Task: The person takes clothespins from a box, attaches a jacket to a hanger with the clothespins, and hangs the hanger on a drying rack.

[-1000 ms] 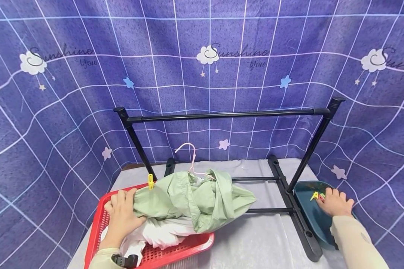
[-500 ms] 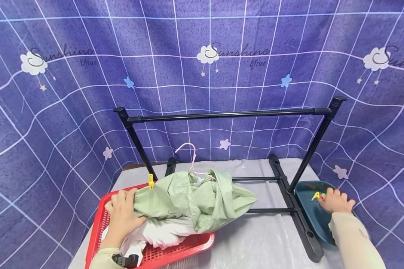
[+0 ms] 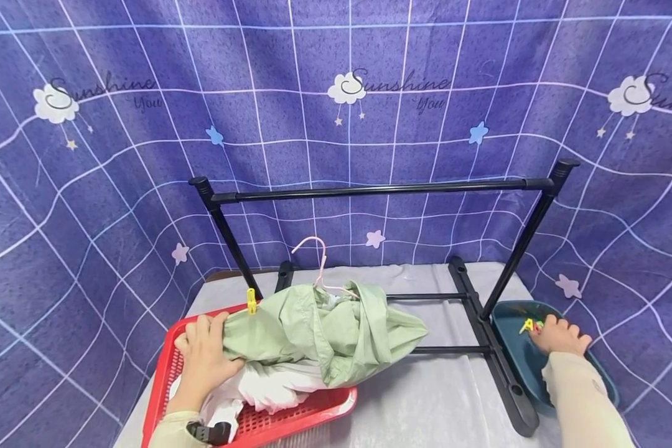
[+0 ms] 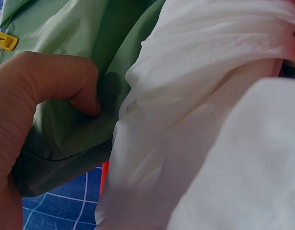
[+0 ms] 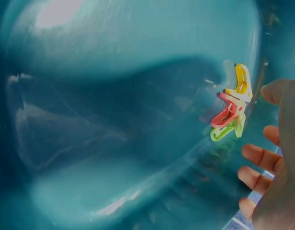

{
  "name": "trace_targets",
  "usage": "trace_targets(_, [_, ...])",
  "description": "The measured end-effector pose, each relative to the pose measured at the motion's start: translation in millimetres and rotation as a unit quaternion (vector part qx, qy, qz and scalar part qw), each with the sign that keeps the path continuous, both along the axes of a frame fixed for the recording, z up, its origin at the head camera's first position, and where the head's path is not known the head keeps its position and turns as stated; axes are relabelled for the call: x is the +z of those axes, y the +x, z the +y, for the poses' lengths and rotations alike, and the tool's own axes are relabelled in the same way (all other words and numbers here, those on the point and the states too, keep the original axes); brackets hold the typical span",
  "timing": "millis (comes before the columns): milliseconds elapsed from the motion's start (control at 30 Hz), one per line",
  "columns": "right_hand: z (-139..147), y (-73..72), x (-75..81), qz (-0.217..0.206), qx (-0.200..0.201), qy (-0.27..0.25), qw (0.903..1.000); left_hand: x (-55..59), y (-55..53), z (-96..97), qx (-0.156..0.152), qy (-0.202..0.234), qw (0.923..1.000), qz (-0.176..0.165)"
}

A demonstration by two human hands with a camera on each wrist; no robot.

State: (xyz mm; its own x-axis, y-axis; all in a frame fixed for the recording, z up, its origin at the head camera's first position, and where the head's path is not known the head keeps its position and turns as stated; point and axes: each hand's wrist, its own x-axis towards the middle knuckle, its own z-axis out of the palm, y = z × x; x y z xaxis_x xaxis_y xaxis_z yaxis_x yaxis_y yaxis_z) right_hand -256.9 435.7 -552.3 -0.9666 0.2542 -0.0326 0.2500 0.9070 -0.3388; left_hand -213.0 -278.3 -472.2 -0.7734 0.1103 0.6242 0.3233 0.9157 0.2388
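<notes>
My left hand grips the left end of a light green garment, thumb bent against the cloth in the left wrist view. A pink hanger pokes up from the garment's middle, its lower part hidden in the folds. One yellow clothespin is clipped near the garment's left end. My right hand hovers in the teal basin, its fingers spread and loosely bent. Beside its fingertips, in the right wrist view, lie a yellow clothespin, a red clothespin and a green clothespin.
Below the garment stands a red basket with white clothes in it. A black rack rises behind, its right foot alongside the basin. A patterned purple curtain encloses the table.
Both hands keep nearly the same place; the right forearm shifts slightly. The garment and the clothespins stay put.
</notes>
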Motion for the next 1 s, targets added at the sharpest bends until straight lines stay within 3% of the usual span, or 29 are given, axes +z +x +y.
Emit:
trace_targets(400, [-4.0,-3.9,2.9,-0.023,-0.024,-0.016,0.9993,0.9,-0.8,0.4,0.003,-0.004,1.0,-0.002])
trace_targets(667, [-2.6,-3.3,-7.6,-0.026,-0.032,-0.025,0.9988,-2.0,-0.2,0.2,0.002,-0.01,0.9999,0.009])
trace_targets(1000, [-11.9,0.1,-0.5,-0.056,-0.085,-0.046,0.9937,-1.9,1.1,0.7,-0.002,-0.008,0.9999,0.013])
